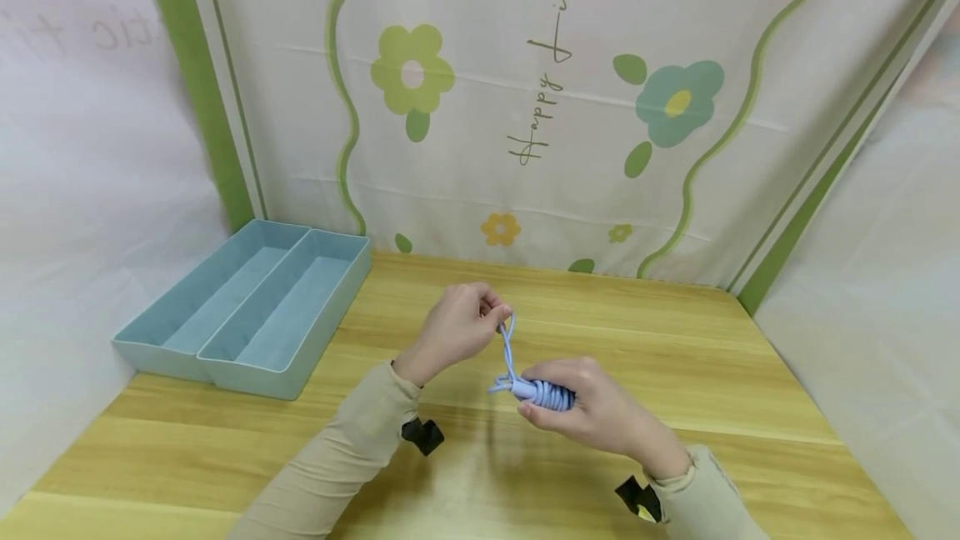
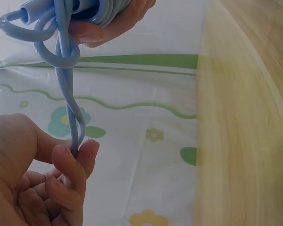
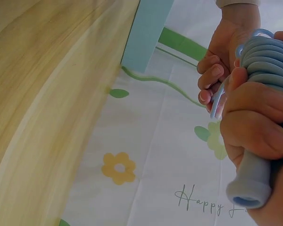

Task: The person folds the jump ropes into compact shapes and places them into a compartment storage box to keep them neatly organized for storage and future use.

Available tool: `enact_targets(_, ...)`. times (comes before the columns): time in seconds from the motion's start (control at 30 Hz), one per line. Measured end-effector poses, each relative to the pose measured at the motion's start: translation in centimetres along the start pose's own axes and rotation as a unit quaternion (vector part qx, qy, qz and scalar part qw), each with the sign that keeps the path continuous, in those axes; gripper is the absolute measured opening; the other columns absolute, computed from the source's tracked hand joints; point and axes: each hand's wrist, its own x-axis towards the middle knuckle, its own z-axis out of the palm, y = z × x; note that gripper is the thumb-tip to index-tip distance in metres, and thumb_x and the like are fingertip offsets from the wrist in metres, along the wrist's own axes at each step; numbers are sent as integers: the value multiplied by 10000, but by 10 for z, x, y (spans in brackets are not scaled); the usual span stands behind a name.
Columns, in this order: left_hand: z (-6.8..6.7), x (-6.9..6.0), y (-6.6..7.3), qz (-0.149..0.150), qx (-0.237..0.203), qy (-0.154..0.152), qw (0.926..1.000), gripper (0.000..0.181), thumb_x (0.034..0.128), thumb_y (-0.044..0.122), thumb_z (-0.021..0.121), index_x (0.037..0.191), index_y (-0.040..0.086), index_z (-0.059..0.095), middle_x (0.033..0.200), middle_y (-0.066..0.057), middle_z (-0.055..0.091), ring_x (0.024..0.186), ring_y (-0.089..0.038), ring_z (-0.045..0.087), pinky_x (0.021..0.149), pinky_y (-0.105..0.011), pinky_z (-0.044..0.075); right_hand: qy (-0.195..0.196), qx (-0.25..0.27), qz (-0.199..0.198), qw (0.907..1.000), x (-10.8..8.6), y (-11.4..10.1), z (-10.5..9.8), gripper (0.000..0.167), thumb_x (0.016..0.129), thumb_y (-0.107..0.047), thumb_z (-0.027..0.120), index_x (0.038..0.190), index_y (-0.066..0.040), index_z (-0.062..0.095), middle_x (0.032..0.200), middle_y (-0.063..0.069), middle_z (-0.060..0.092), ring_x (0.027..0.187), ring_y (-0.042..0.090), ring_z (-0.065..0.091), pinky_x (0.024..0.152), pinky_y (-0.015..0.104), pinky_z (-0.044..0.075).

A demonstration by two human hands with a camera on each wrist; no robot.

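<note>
A light blue jump rope (image 1: 553, 396) is wound in a tight coil, and my right hand (image 1: 603, 411) grips it above the table. A handle with a hollow flared end (image 3: 249, 186) sticks out below the right fingers in the right wrist view. From the coil's other end a twisted doubled length of cord (image 2: 68, 89) runs to my left hand (image 1: 456, 327). The left thumb and fingertips pinch the end of that cord. Small loose loops (image 2: 26, 30) of cord hang beside a tube end at the coil.
Two long light-blue trays (image 1: 330, 369) stand side by side at the left of the wooden table (image 1: 420, 490). A white curtain (image 1: 465, 165) with printed flowers hangs behind the table's back edge. White fabric (image 1: 870, 290) also closes off the right side.
</note>
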Motion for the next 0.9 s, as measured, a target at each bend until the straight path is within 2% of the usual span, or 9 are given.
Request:
enact_targets(0.27,1,1,-2,-111,-99,45,9999,135,965,168,670,861,84,685,682,54,632,473,-116,525,416,-271,406,-116,-131,150,9997,-1,2,-1,59,944,-157,688,1003,-165,683,796,-127,607,607,-3,510,504,164,449)
enact_targets(0.47,4,0,0,146,-144,118,9997,131,970,181,664,860,113,678,711,42,658,485,-101,520,430,-257,390,-590,-167,591,9964,-2,3,-1,46,971,-242,662,964,-198,666,750,-155,563,560,-27,476,465,185,439)
enact_targets(0.7,5,-3,6,520,-278,139,9982,117,974,165,659,867,125,685,710,65,643,495,-91,495,442,-251,384,-993,79,1291,9866,-3,6,2,62,973,-278,657,928,-243,634,697,-147,543,535,-21,456,453,214,439)
enact_targets(0.9,5,-4,8,714,-296,117,9969,116,971,140,660,858,119,681,714,46,646,497,-88,487,460,-247,381,-1066,268,1331,9850,-4,6,5,61,973,-261,656,924,-229,637,684,-147,526,530,-27,432,448,207,423)
